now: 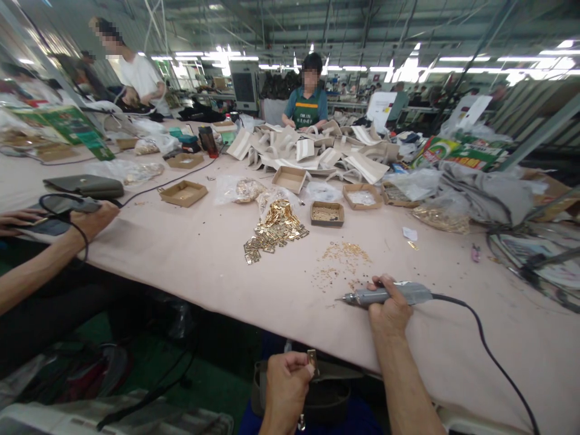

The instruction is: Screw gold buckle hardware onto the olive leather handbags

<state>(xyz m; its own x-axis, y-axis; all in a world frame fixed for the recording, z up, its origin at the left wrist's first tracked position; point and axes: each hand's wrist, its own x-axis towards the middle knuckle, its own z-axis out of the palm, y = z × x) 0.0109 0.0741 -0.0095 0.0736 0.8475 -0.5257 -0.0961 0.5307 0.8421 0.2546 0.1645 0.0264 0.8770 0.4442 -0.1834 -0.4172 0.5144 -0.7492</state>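
Observation:
My right hand (390, 311) is wrapped round a grey corded electric screwdriver (417, 293), which lies nearly level just over the table with its bit pointing left. Low in the view, below the table's edge, my left hand (286, 383) pinches a small gold metal plate (312, 357) between thumb and fingers. A dark olive bag (328, 396) rests on my lap beside that hand, partly hidden by it. Tiny gold screws (347, 257) are scattered beyond the screwdriver's tip. Farther back, a heap of gold metal plates (276, 226) spills from a clear plastic bag.
Small cardboard boxes (327, 223) stand behind the heap. A co-worker's hand (93, 220) at left holds another corded tool over a dark piece. Across the table, a person in a green apron (310, 112) sits behind piled beige pieces (312, 148). My screwdriver's black cord (480, 338) trails right.

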